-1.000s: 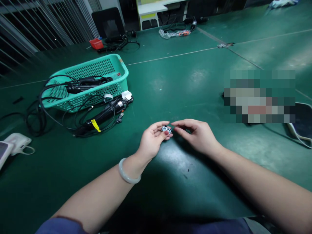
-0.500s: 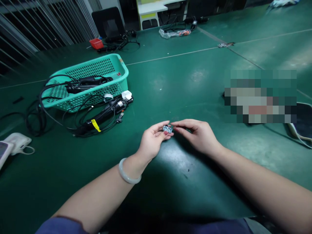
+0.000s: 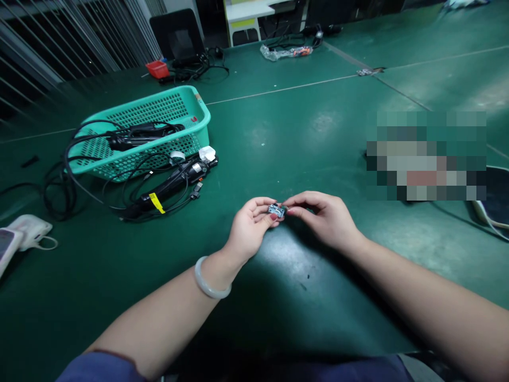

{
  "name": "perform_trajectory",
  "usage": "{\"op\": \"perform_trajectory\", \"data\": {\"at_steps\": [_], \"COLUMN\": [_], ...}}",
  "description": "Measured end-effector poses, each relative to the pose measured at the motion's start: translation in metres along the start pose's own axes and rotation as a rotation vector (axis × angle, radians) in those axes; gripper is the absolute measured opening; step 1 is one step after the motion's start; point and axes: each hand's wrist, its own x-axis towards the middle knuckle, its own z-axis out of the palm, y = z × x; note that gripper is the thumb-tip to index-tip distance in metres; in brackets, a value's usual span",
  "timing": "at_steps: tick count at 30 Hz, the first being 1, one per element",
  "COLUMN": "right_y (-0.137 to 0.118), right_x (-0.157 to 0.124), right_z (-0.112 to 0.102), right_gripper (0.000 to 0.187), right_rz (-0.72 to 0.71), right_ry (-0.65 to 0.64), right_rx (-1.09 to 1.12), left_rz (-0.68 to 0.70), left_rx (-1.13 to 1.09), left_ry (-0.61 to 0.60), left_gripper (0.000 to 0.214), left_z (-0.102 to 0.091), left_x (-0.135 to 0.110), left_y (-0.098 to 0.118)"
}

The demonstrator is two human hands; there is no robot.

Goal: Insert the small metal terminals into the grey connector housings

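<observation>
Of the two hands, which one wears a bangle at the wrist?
The left hand: a pale bangle circles its wrist; the right hand has none.

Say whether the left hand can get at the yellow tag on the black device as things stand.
Probably not freely: the left hand holds a small pale part. The way to the yellow tag looks open, though, with nothing tall on the green table between them.

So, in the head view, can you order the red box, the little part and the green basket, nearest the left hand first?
From the left hand:
1. Little part: held right in it.
2. Green basket: ahead, to the left.
3. Red box: left too, beyond the basket.
</observation>
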Motion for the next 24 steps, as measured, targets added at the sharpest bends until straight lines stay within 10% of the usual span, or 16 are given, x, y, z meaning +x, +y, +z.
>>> {"op": "perform_trajectory", "data": {"at_steps": [24], "right_y": [0.0059], "right_x": [-0.0004], "right_z": [0.0026], "right_gripper": [0.012], "right_rz": [-0.083], "right_ry": [-0.02], "right_rx": [0.041], "left_rz": [0.048], "left_rx": [0.107], "left_ry": [-0.05], "left_gripper": [0.032], "left_z": [-0.0025], "left_x": [0.0002], "left_y": [-0.0015]}}
